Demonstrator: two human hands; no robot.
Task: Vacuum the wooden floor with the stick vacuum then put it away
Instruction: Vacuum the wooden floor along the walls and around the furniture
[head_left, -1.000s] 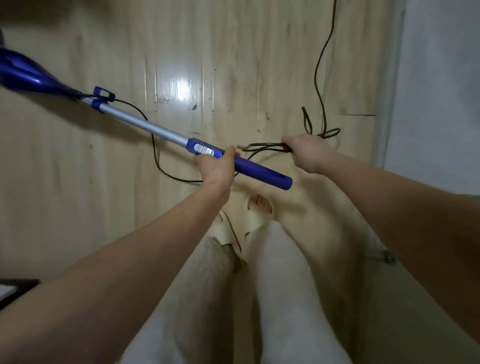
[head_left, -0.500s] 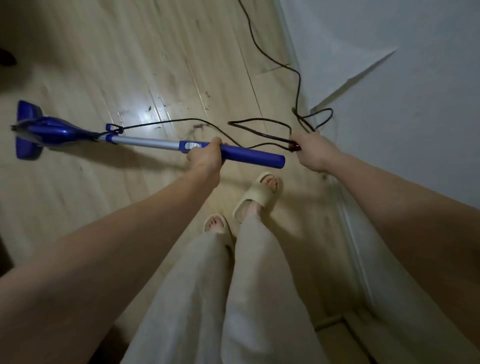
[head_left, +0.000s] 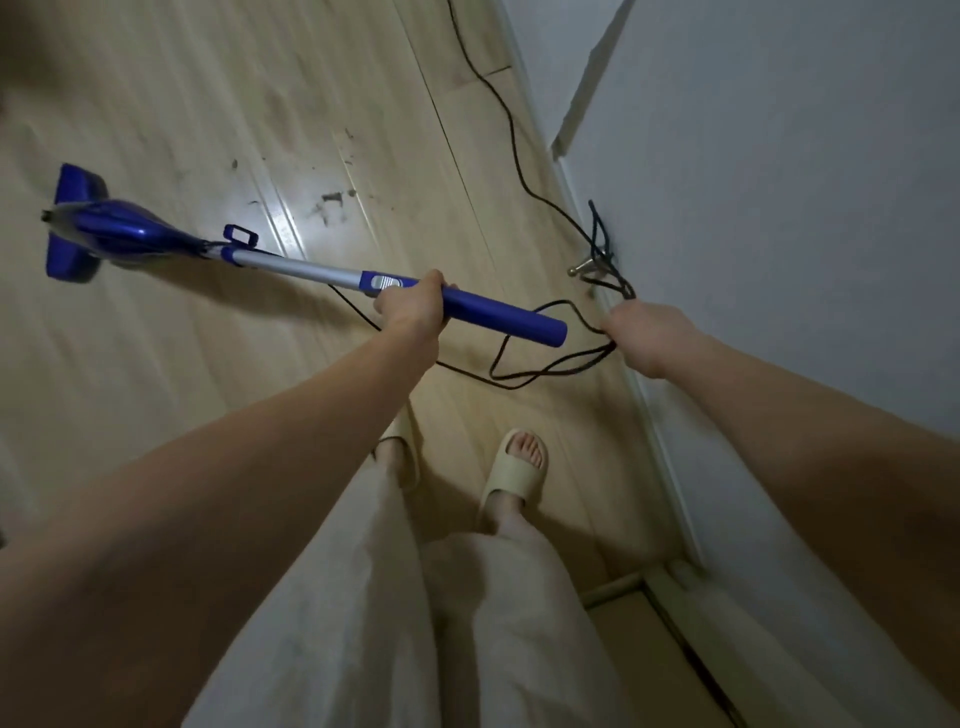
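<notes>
Now my left hand (head_left: 413, 306) wraps the stick vacuum (head_left: 306, 267) at its blue grip, my right hand (head_left: 641, 332) just beside the handle's end, fingers curled round gathered cord (head_left: 550, 364). I've swung round since a second ago: beyond the handle the head sits flat on the wooden floor (head_left: 156, 364), with debris (head_left: 330, 205) farther off, uncollected.
</notes>
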